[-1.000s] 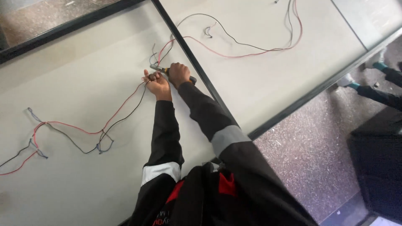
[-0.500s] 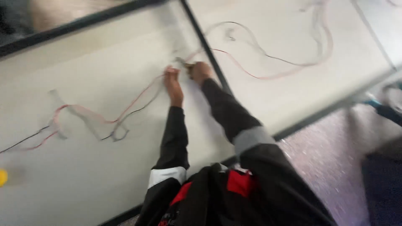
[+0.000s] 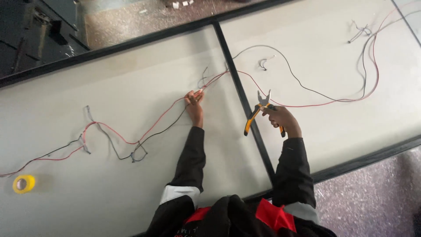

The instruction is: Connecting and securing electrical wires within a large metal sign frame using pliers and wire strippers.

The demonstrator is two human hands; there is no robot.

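Head view: left hand (image 3: 194, 100) pinches red and black wires (image 3: 169, 117) against pale panel (image 3: 131, 87); right hand (image 3: 280, 117) grips orange-handled pliers (image 3: 259, 112), jaws apart.

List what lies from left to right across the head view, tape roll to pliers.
Yellow tape roll → knot of red and black wires → left hand pressing on the wires → black divider strip → pliers held in the right hand.
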